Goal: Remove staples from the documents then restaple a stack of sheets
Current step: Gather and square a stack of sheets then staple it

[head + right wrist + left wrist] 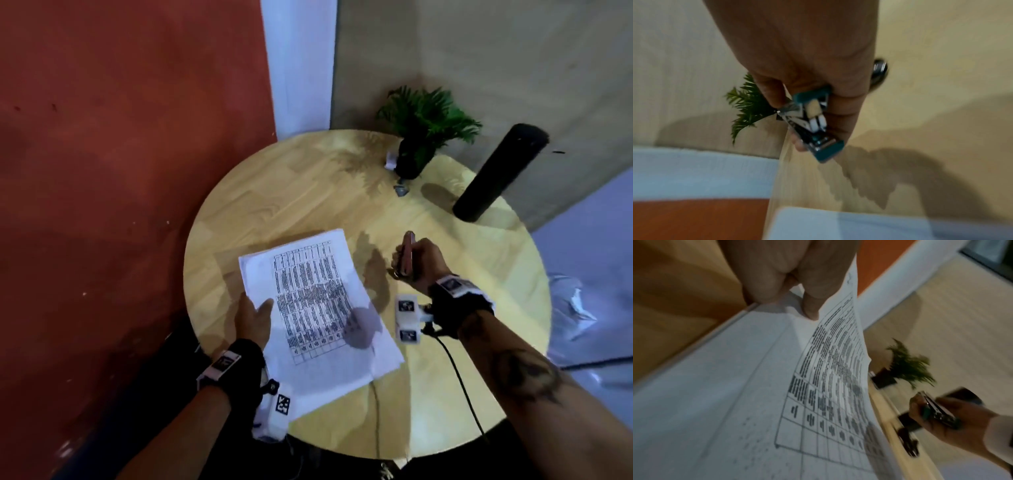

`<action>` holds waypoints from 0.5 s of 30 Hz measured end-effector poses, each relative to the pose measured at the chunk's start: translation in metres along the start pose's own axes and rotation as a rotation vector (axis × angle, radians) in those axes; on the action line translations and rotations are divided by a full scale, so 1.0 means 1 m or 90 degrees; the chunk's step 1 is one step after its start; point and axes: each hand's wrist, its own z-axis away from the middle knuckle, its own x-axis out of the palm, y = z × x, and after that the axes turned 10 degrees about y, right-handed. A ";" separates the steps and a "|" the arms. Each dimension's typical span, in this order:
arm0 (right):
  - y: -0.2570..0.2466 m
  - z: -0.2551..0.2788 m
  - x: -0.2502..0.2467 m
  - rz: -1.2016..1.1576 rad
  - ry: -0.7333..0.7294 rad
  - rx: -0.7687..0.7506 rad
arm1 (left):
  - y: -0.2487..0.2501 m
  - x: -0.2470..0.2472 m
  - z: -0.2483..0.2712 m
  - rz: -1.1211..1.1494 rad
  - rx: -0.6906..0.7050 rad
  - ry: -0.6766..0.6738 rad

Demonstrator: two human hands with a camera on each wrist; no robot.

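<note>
1. We see the stack of printed sheets [318, 308] lying on the round wooden table [274, 192], on its near left part, with the near corner hanging past the table edge. The top sheet carries a printed table of dark text.
2. Our left hand [251, 320] holds the stack at its left edge. In the left wrist view the thumb [812, 293] lies on top of a sheet that curls upward, with fingers beneath it, so the hand pinches the paper.
3. Our right hand [418, 262] hovers above the table just right of the sheets, apart from them. Its fingers are curled round a small stapler [813, 128] with teal ends and a shiny metal body, held upright in the head view.
4. We cannot tell from the blurred views whether any staple sits in the paper.
5. Farther back on the table stand a small potted green plant [423, 132] and a tall black cylinder [498, 173], well apart from the sheets.
6. A black cable [459, 373] runs from the right wrist across the near table edge.
</note>
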 end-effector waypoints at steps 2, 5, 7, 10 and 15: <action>0.001 0.018 -0.021 0.040 -0.008 -0.076 | 0.011 -0.005 0.009 0.027 0.073 -0.015; -0.006 0.056 -0.036 0.106 -0.008 -0.231 | 0.049 -0.018 0.031 0.109 0.197 -0.032; -0.012 0.080 -0.041 0.113 -0.038 -0.296 | 0.067 -0.022 0.047 0.143 0.250 -0.091; -0.023 0.117 -0.044 0.099 -0.106 -0.375 | 0.090 -0.034 0.074 0.138 0.321 -0.143; -0.032 0.179 -0.054 0.025 -0.141 -0.410 | 0.123 -0.055 0.112 0.163 0.408 -0.168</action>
